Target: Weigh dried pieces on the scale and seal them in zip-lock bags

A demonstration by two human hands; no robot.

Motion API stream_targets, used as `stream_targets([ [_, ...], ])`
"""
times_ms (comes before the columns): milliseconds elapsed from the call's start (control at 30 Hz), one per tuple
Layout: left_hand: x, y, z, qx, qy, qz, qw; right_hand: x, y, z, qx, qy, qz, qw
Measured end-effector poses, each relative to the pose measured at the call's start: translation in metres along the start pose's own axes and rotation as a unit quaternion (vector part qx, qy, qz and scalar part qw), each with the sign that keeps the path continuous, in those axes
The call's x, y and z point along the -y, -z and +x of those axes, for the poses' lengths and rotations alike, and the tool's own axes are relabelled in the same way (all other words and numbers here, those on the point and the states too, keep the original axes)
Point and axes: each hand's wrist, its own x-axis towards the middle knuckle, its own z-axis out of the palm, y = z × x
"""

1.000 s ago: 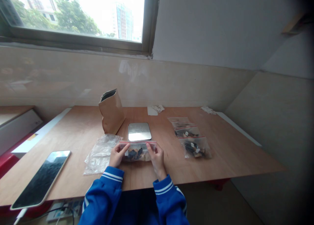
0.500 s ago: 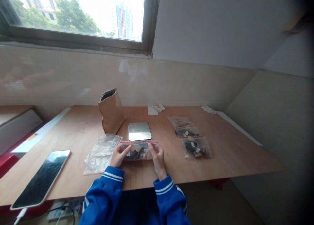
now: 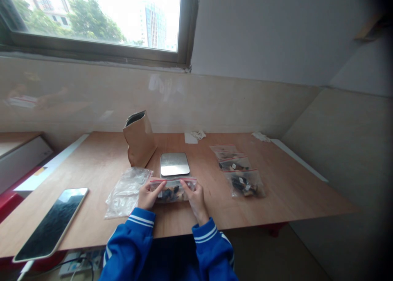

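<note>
A clear zip-lock bag [image 3: 172, 194] with a red seal strip lies between my hands near the table's front edge, dark and tan pieces inside it. My left hand [image 3: 148, 194] pinches the seal at the left, thumb on top. At the right part of the same seal, my right hand [image 3: 194, 195] is closed with its thumb pressed on the strip. Just behind the bag sits a flat silver digital scale [image 3: 175, 164]. Crumpled clear plastic bags [image 3: 127, 193] lie close to my left hand.
Several filled zip-lock bags [image 3: 245, 184] lie in an overlapping row at right. An open brown paper bag [image 3: 139, 140] stands behind the plastic. A phone [image 3: 52, 223] with a charging cable lies at left. Paper scraps [image 3: 198, 136] rest along the wall.
My right thumb has slid left along the seal, closer to my left thumb. The seal strip now looks straighter. The other things on the table stay put.
</note>
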Motion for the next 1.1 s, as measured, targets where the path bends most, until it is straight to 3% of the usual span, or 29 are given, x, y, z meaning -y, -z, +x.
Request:
stream_targets([
  [300,-0.003,-0.001,-0.001,-0.018,-0.004,0.006,1.000,0.005,0.000,-0.001,-0.001,0.042,-0.019,0.999],
  [400,0.001,0.000,0.001,0.021,0.020,-0.025,0.999,0.004,0.001,-0.001,0.012,0.026,0.001,1.000],
  [567,0.007,0.002,0.003,0.093,0.048,-0.071,0.992,0.012,0.003,-0.003,0.093,0.008,0.034,0.995],
  [700,0.003,0.002,0.002,0.126,0.054,-0.064,0.988,0.015,0.001,-0.004,0.105,0.008,0.034,0.994],
  [1100,-0.003,0.001,0.001,0.098,0.029,-0.045,0.994,0.003,-0.001,-0.002,0.091,0.010,0.013,0.996],
])
